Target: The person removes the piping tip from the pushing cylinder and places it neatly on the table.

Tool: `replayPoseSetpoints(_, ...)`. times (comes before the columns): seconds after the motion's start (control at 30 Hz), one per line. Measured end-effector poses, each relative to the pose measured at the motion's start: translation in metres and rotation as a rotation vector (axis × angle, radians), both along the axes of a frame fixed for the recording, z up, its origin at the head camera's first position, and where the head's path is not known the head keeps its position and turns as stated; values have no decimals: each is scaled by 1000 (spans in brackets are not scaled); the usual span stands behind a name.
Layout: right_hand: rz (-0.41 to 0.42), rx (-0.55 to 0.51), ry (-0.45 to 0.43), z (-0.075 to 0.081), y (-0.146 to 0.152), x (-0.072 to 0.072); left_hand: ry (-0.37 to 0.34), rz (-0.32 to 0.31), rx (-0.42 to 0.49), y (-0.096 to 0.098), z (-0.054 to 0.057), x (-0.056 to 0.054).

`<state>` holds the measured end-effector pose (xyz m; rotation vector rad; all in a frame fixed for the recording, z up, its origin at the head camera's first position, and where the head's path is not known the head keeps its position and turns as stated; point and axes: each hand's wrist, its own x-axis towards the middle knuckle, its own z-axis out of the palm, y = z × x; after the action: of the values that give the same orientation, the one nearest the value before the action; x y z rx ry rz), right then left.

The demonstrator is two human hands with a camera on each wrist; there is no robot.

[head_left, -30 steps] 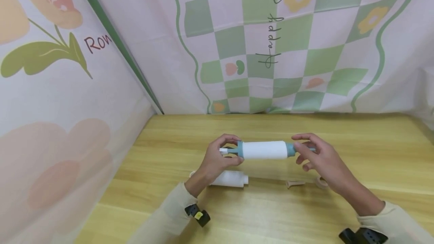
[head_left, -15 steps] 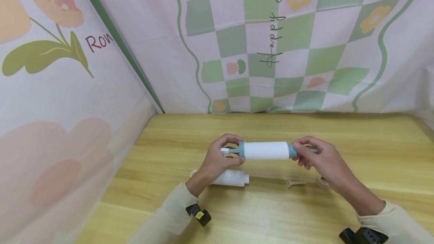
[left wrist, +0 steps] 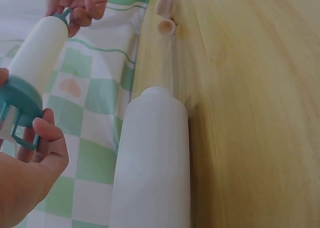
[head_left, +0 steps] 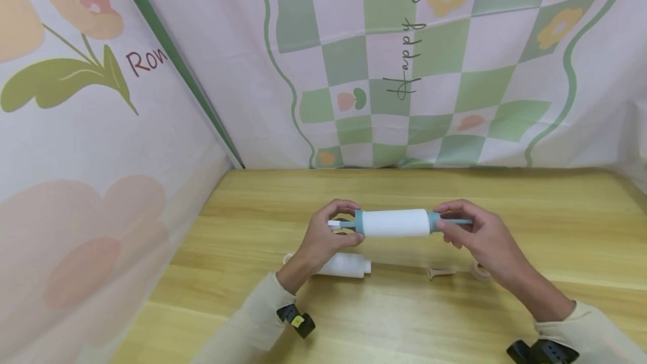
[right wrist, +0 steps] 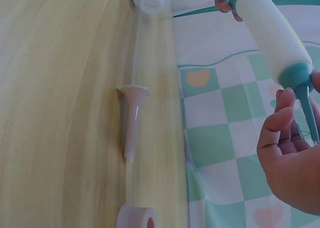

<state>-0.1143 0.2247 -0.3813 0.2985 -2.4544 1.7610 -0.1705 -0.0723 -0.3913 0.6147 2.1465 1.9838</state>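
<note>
Crosswise: left hand (head_left: 320, 240) grips teal flange (head_left: 359, 222) | white tube (head_left: 395, 223) between | right hand (head_left: 483, 239) pinches teal collar (head_left: 433, 221)

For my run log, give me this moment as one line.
left hand: grips white-and-teal nozzle bottle; right hand: pinches its teal collar; wooden table: white bottle, pinkish nozzle, pinkish ring

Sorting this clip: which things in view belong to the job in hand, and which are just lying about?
In the job:
- white bottle, held sideways
- teal base cap, gripped by the left hand
- teal nozzle, pinched by the right hand

Lying about, apparently not in use now:
- second white bottle
- beige nozzle
- beige ring
</note>
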Motion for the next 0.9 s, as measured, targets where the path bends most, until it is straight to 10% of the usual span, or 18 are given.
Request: replayPoseSetpoints(0.9,-40,57,70,1,-4,-3,-20,0,15,-3,8,2)
